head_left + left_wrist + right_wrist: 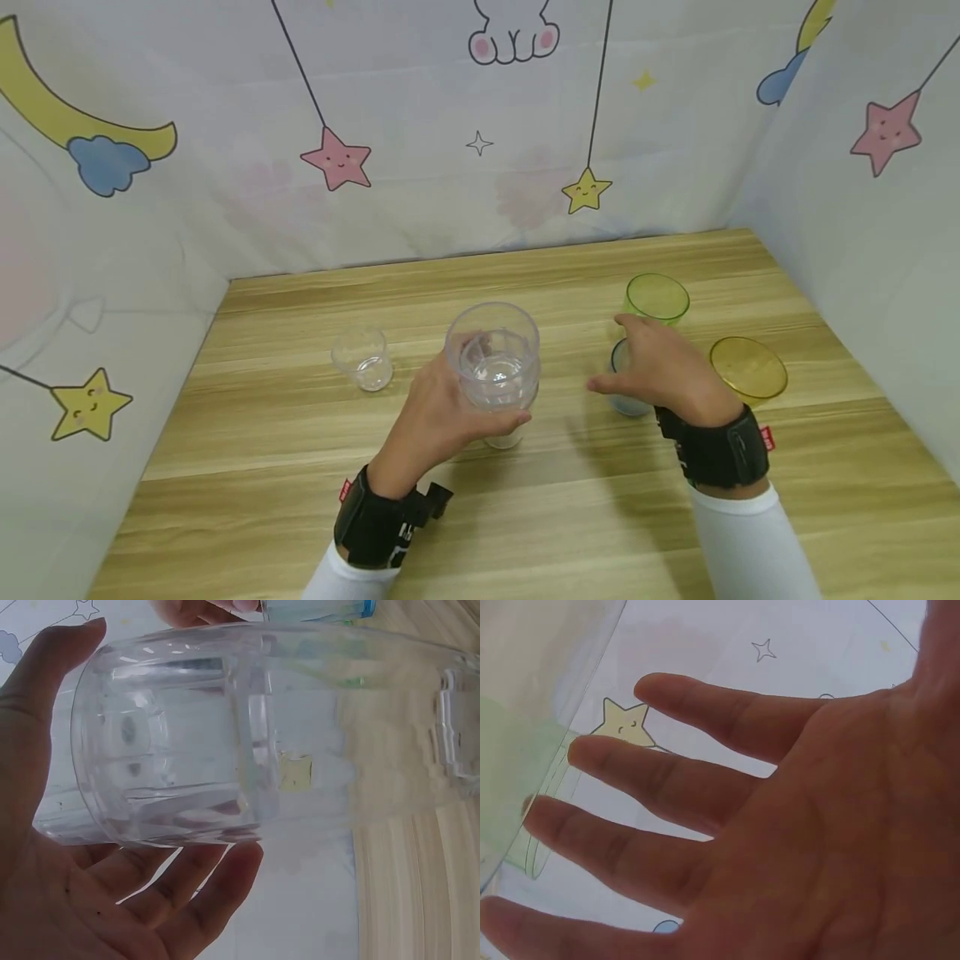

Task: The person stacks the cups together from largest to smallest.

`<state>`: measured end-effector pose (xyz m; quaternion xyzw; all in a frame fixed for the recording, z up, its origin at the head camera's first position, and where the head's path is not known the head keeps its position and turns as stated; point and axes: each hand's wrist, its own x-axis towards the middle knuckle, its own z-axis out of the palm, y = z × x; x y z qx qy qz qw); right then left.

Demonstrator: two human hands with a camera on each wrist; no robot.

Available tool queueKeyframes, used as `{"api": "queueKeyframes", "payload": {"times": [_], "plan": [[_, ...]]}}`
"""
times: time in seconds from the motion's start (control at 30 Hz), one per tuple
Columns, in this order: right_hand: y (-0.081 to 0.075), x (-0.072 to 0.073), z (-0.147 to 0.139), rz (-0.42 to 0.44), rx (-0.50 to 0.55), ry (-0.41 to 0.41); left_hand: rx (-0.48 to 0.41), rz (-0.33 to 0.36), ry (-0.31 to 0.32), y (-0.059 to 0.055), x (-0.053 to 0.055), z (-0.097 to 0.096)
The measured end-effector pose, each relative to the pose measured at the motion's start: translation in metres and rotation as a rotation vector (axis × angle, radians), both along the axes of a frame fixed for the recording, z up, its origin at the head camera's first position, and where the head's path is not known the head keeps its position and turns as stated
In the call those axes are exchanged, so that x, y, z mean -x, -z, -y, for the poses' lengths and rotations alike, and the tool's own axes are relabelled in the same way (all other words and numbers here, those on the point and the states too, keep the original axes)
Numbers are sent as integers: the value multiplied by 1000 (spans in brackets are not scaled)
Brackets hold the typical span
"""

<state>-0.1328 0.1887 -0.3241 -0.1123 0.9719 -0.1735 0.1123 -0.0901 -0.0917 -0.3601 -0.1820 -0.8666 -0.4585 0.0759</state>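
Note:
My left hand [442, 396] holds a clear cup [492, 321] between thumb and fingers, above the middle of the table. More clear plastic or glass shows below it, so it looks stacked on another clear cup [504, 440]. In the left wrist view the thumb lies by the rim of the clear cup [300, 697], with the fingers at its other side. My right hand [663, 371] hovers with fingers spread around a bluish cup [628, 406], which it partly hides. In the right wrist view, its fingers [735, 780] are nearly straight; contact with the cup is unclear.
A green cup [657, 298] stands behind my right hand, and a yellow cup [748, 368] to its right. Another clear cup [362, 358] sits left of my left hand. Printed cloth walls [420, 208] border the wooden table [285, 500] at the back and sides.

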Motion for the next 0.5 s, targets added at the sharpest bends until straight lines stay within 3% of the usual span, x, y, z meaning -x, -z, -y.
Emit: {"api": "queueKeyframes", "payload": {"times": [0.5], "plan": [[6, 9, -10, 77, -49, 38, 92, -72, -24, -4, -2, 0]]}}
